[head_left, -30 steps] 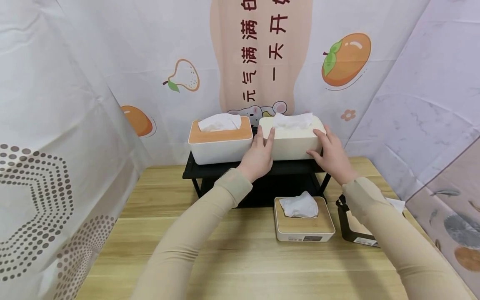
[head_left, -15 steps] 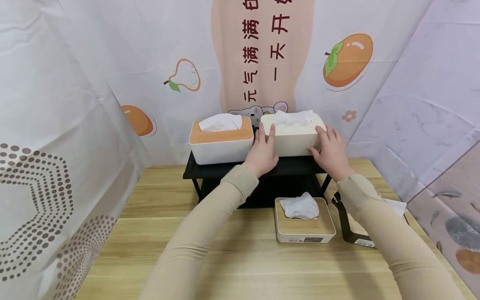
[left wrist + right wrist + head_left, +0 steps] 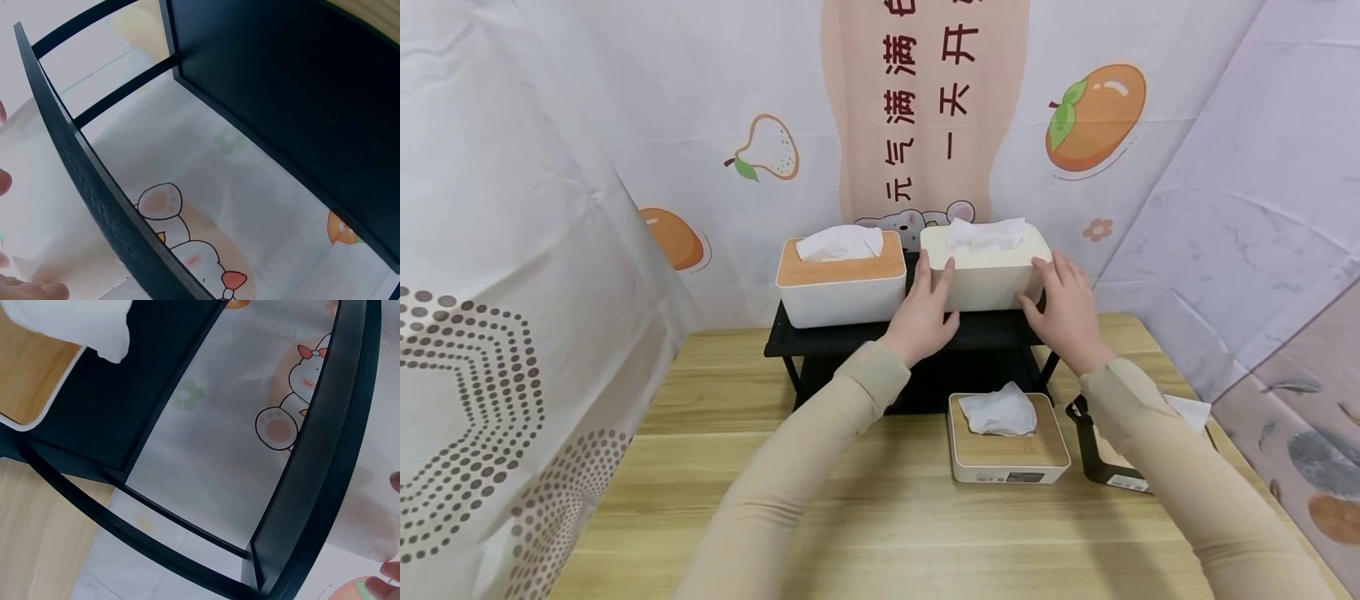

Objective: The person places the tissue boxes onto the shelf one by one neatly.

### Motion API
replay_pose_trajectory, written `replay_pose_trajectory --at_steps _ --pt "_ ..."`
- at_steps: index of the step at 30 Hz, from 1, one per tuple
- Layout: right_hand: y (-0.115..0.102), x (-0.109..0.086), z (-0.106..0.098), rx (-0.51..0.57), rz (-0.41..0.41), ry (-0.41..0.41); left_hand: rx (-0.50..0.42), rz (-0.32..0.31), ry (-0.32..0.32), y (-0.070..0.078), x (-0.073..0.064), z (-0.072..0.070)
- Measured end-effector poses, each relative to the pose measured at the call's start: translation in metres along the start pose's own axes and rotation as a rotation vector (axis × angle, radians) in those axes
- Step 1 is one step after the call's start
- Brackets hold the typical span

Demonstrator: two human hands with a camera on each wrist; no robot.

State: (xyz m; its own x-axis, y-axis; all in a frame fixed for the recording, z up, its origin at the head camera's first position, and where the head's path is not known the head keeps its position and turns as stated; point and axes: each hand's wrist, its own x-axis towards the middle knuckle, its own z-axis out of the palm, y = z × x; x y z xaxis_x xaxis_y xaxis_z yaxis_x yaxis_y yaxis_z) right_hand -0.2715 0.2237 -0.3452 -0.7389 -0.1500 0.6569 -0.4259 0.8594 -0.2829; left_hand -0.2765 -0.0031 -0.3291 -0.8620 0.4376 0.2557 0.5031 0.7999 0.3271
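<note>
A cream tissue box (image 3: 988,287) stands on the black rack (image 3: 842,340), a white tissue (image 3: 987,235) poking out of its top. My left hand (image 3: 925,317) touches its front left corner with fingers mostly straight, thumb apart. At the right end, my right hand (image 3: 1063,304) lays loosely bent fingers against the side and top edge, thumb at the front. Left of it, a white tissue box with a wooden lid (image 3: 842,296) shares the rack. Only fingertips (image 3: 5,181) show in the left wrist view; likewise fingertips (image 3: 392,572) appear at the right wrist view's edge.
On the wooden table (image 3: 880,517), a low white tissue box with a wooden lid (image 3: 1009,454) sits in front of the rack. A black-sided tissue box (image 3: 1108,458) lies right of it, partly hidden by the right sleeve. A printed curtain (image 3: 700,150) hangs close behind the rack.
The cream tissue box has shifted slightly back on the rack, both hands moving along with it. In the last half second box and hands have barely moved.
</note>
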Motion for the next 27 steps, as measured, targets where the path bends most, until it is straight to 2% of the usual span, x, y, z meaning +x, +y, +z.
replay_pose_trajectory --at_steps 4,7,13,16,18,21,27 --pt "-0.002 -0.008 -0.002 0.017 -0.053 0.021 -0.015 0.046 0.026 -0.002 -0.009 0.0" --pt "-0.002 -0.017 -0.001 0.03 -0.088 0.023 -0.007 0.103 0.067 -0.002 -0.018 0.001" --pt "-0.004 -0.045 0.006 0.093 -0.153 0.034 0.052 0.267 0.207 -0.002 -0.037 0.015" --pt "-0.005 -0.06 0.011 0.126 -0.163 0.027 0.089 0.362 0.288 -0.002 -0.044 0.025" --pt "-0.006 -0.069 0.013 0.147 -0.159 0.01 0.103 0.402 0.333 -0.003 -0.05 0.031" --pt "-0.009 -0.08 0.015 0.167 -0.153 -0.015 0.096 0.427 0.375 -0.004 -0.057 0.039" --pt "-0.012 -0.096 0.016 0.192 -0.168 -0.015 0.053 0.415 0.36 -0.005 -0.07 0.052"
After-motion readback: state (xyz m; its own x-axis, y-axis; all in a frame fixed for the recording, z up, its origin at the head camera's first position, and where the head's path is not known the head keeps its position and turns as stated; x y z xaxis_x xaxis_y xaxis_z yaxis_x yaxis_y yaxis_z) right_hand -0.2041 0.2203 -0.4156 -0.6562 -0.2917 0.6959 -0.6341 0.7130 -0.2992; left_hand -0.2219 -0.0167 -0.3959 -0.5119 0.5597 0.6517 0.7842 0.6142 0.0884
